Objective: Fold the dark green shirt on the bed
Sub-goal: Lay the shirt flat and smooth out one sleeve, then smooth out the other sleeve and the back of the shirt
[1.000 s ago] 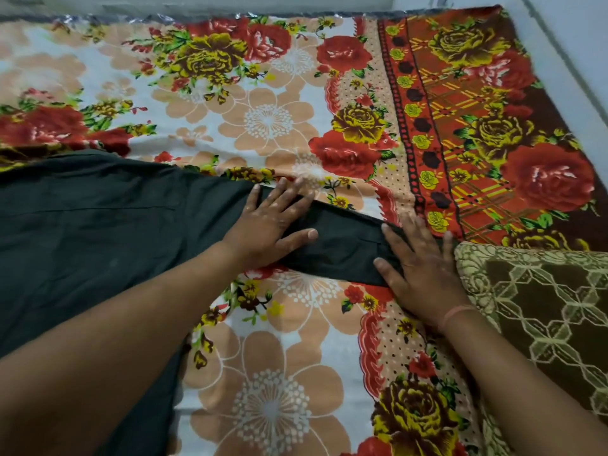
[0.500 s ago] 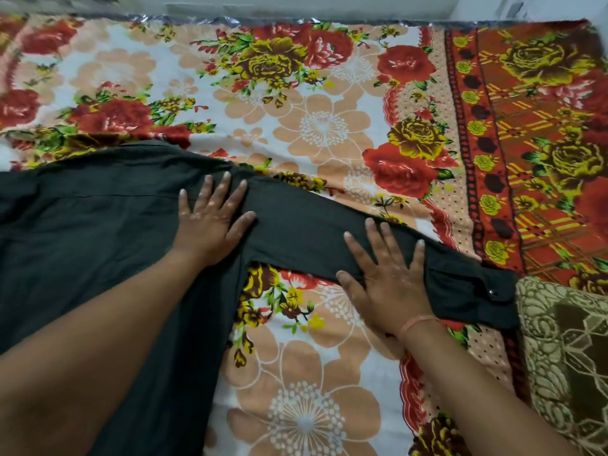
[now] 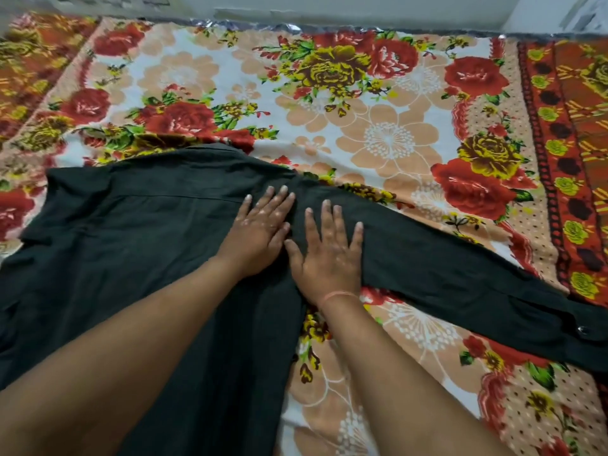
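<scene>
Bedsheet, cotton-looking, printed with red and yellow roses and peach flowers on white (image 3: 388, 133), covers the bed from the far edge to the near edge; an orange-red patterned border runs along its right side. Dark green long-sleeved fabric shirt (image 3: 131, 245) lies flat on the left half of the sheet, body spreading toward the left edge and the near edge. One sleeve (image 3: 460, 268) extends diagonally from the shoulder toward the near right corner. The cuff, with a small dark button (image 3: 583, 330), lies close to the right edge.

Left hand (image 3: 260, 232) lies palm down on the shirt at the shoulder seam, fingers spread and extended, grasping nothing. Right hand (image 3: 329, 255) lies palm down just beside it, on the upper end of the sleeve, fingers likewise spread flat, nothing gripped. The left thumb and the right thumb are close together; contact between them cannot be confirmed. Thin pinkish band (image 3: 337, 295) circles the right wrist. Both bare forearms enter from the near edge, the left crossing over the shirt body, the right over bare sheet.

Pale wall (image 3: 329, 8) borders the far edge of the bed. Fabric under both palms appears smooth.
</scene>
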